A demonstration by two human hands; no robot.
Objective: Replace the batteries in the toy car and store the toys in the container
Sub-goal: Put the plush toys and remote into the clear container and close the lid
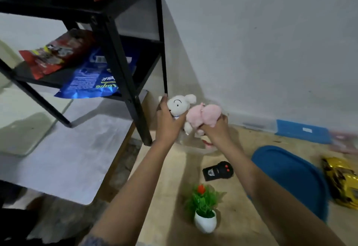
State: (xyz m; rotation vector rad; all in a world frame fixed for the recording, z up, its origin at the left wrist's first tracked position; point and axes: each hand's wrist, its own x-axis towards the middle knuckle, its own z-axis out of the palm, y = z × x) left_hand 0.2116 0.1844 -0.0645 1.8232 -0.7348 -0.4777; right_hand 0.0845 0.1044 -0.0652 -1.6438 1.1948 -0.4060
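Two toys are going into storage: left hand (pixel 167 123) clasping the white plush (pixel 179 106), right hand (pixel 217 129) the pink plush (pixel 203 116), over an apparent container (pixel 195 149). Next, likely lowering and releasing. Toy car (pixel 341 183) is lying aside.

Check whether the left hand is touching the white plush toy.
Touching. The head view shows the left hand gripping the white plush toy, with no gap between them.
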